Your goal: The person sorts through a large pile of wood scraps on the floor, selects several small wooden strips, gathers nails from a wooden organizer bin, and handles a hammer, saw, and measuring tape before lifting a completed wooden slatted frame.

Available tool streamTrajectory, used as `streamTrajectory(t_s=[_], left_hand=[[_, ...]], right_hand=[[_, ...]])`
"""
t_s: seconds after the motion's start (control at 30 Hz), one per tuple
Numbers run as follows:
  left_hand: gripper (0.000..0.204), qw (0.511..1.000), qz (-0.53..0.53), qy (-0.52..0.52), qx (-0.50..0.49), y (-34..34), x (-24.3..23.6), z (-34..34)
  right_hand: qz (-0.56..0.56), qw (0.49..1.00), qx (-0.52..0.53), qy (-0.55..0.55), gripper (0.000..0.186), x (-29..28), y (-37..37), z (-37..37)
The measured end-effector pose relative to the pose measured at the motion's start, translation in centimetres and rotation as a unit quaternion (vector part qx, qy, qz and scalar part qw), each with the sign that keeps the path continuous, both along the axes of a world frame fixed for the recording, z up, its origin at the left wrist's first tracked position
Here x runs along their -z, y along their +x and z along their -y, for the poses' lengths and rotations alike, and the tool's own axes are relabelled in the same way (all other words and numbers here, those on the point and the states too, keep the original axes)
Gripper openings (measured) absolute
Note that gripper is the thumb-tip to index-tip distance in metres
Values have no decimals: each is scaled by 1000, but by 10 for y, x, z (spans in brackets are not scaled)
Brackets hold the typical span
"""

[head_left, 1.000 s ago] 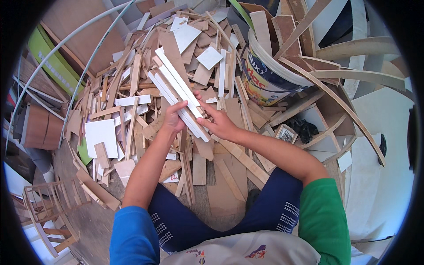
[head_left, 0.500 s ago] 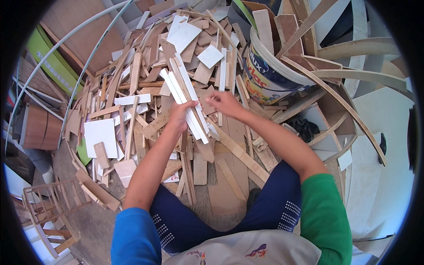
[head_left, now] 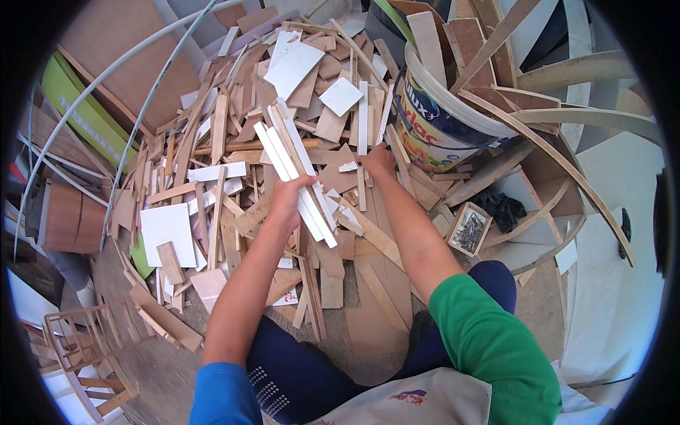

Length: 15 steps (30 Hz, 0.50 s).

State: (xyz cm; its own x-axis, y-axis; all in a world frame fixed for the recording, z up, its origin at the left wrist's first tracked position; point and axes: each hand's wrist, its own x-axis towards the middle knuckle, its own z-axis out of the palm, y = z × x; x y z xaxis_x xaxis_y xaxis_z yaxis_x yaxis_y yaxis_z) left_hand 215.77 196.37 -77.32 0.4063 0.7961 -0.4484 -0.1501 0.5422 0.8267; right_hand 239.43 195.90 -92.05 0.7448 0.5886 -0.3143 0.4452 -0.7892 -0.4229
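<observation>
My left hand [head_left: 288, 202] is closed round a bundle of narrow wood strips [head_left: 283, 152], some white-faced and some bare brown, held at a slant over the scrap pile. My right hand [head_left: 380, 161] reaches down into the pile, fingers bent inward by the lower end of a white strip [head_left: 363, 124]. Its fingertips are partly hidden, so what they pinch, if anything, does not show clearly. A short upright wood piece [head_left: 361, 190] stands just below those fingers. Loose offcuts [head_left: 329, 127] of wood and white board surround both hands.
To the right stands a large paint bucket [head_left: 439, 131] holding boards and curved strips. Near my right knee lie a small box of nails [head_left: 469, 229] and a black plastic bag [head_left: 501, 211]. Long thin pipes [head_left: 138, 113] arch across the left; a small wooden frame [head_left: 92, 354] sits lower left.
My right hand has moved away from the bundle, right and down into the pile. My left hand still grips the strips. The nail box, hidden before, now shows as my right arm has shifted.
</observation>
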Motion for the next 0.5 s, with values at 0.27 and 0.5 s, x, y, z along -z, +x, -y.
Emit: streamTrajectory(t_s=[0.27,0.5], left_hand=[[30,1000,-6,-12,-5,-8,8,-2],[29,1000,-15,12,7,-12,6,0]], right_hand=[[-75,995,39,51,47,14,23,-5],[-95,987,3,126,38,35,43,-12]])
